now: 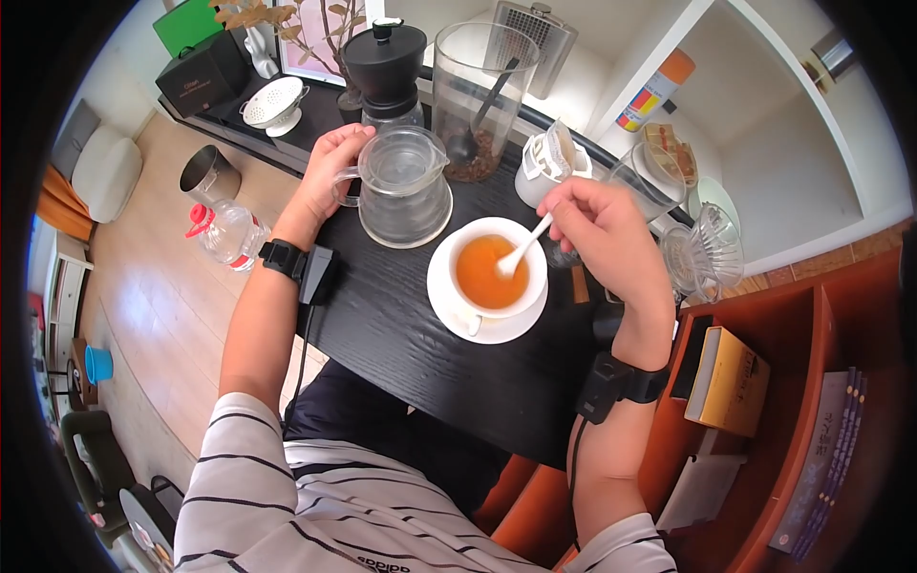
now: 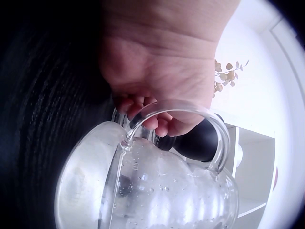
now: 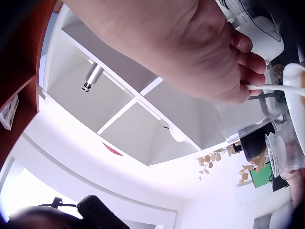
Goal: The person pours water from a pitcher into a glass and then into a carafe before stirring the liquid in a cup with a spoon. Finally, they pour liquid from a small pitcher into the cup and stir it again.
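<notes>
In the head view, my right hand [image 1: 604, 229] pinches the handle of a white spoon [image 1: 514, 260], whose bowl dips into amber liquid in a white cup [image 1: 464, 304]. The cup stands on a white saucer [image 1: 442, 315]. The right wrist view shows the spoon's handle [image 3: 279, 88] coming out from between the fingertips. My left hand [image 1: 334, 172] is beside the handle of a glass carafe [image 1: 406, 205], fingers loosely curled near its rim. From the left wrist, the clear handle [image 2: 223, 138] arches in front of those fingers, which are not wrapped round it.
Behind the carafe stand a black-topped grinder [image 1: 384, 67] and a tall glass container [image 1: 454, 91] with a black scoop inside. A white cup with a drip bag [image 1: 546, 167] and a ribbed glass dripper [image 1: 712, 253] are at the right. A plastic bottle [image 1: 234, 234] is left of the table.
</notes>
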Available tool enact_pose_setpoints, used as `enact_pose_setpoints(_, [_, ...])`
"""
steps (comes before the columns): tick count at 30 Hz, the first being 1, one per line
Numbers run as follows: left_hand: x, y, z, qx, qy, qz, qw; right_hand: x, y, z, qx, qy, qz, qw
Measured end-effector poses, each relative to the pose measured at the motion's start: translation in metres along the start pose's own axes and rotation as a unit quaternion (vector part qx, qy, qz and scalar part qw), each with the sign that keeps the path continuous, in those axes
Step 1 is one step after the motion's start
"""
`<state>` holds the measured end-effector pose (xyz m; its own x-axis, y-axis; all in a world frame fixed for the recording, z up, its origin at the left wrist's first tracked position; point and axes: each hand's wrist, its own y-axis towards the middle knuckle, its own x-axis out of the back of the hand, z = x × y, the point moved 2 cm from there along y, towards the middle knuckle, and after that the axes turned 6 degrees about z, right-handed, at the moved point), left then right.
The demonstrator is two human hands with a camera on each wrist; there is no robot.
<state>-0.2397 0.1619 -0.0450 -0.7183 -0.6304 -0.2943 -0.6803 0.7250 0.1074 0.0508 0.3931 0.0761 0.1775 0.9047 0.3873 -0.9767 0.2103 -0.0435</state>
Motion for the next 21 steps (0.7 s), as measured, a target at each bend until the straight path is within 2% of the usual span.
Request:
enact_pose_setpoints(5, [0.001, 0.0, 0.0, 0.001, -0.002, 0.008, 1.0, -0.011, 0.002, 0.001, -0.003, 0.026, 0.07, 0.997])
enact_pose_setpoints(8, [0.001, 0.0, 0.0, -0.004, -0.003, 0.01, 1.0, -0.013, 0.002, 0.006, 0.027, 0.042, 0.046, 0.998])
enact_pose_setpoints(10, [0.001, 0.0, 0.0, -0.007, -0.005, 0.012, 1.0, -0.007, 0.001, 0.005, 0.026, 0.033, -0.023, 0.999])
enact_pose_setpoints(14, [0.002, 0.0, 0.001, -0.009, 0.0, 0.013, 1.0, 0.003, -0.001, 0.003, -0.005, -0.025, -0.042, 0.999])
enact_pose_setpoints(17, [0.0, 0.0, 0.0, -0.004, 0.005, 0.009, 1.0, 0.001, -0.002, 0.002, -0.024, -0.029, 0.003, 0.999])
enact_pose_setpoints(19, [0.001, 0.0, 0.0, -0.002, 0.008, 0.004, 1.0, -0.007, 0.0, 0.001, -0.016, 0.016, 0.072, 0.997])
enact_pose_setpoints(21, [0.001, 0.0, -0.001, -0.009, 0.008, 0.017, 1.0, -0.011, 0.002, 0.003, -0.009, 0.029, 0.07, 0.997])
